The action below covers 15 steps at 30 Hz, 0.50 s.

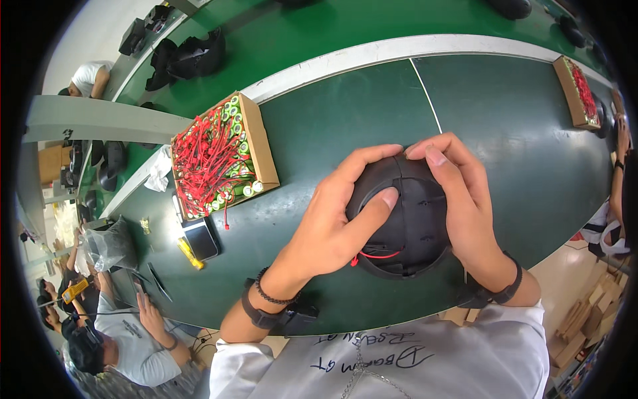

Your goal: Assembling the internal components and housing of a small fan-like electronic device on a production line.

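Between my hands, on the green table, sits a round black plastic housing with a seam across its top and a recessed panel facing me. My left hand wraps its left side, thumb pressed on the curved edge of the recess. Around the right side curls my right hand, its fingertips meeting those of the left near the far top seam. A thin red wire with a small red connector pokes out at the lower left of the housing. Its inside is mostly hidden.
Left of my hands stands a cardboard box of green battery cells with red leads. Nearby lie a phone, a yellow-handled tool and black tweezers. A second box is at far right. A co-worker sits at lower left.
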Each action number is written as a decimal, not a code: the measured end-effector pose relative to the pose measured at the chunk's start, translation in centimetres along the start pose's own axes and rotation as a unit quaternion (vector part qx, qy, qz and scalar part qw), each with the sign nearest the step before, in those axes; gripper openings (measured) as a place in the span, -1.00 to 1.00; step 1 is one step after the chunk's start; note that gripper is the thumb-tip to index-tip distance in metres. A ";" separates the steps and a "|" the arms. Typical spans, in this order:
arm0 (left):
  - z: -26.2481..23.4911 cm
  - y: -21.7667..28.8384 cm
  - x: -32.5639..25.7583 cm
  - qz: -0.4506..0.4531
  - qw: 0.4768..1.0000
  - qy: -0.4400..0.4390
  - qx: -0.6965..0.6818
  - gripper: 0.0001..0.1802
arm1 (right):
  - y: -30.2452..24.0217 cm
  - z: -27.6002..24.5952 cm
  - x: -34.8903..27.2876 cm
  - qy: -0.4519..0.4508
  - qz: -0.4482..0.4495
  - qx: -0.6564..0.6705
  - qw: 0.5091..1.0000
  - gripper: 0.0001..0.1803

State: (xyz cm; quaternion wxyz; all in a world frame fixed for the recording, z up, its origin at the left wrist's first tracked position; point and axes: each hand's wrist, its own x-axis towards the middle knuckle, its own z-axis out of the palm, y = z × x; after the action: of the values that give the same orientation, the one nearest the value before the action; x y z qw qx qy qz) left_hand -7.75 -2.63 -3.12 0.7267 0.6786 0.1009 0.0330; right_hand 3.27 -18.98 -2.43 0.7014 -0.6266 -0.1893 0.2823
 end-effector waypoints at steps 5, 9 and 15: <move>0.0 -0.9 0.1 0.059 0.998 0.014 0.015 -0.53 | 0.1 -0.2 -0.5 0.015 0.046 0.053 0.997 -0.77; 0.0 -1.1 0.1 0.099 0.994 0.009 0.034 -0.53 | 0.0 0.1 -0.6 0.021 0.036 0.042 0.998 -0.77; -0.5 -0.8 0.5 0.094 0.993 -0.043 0.053 -0.40 | -0.3 0.2 -1.3 0.016 0.015 0.016 1.000 -0.77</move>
State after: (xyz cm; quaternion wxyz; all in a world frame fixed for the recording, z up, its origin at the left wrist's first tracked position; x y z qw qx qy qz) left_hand -7.45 -2.10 -4.04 0.6872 0.7234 0.0074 0.0667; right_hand 2.20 -19.62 -2.03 0.7097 -0.6226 -0.1644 0.2858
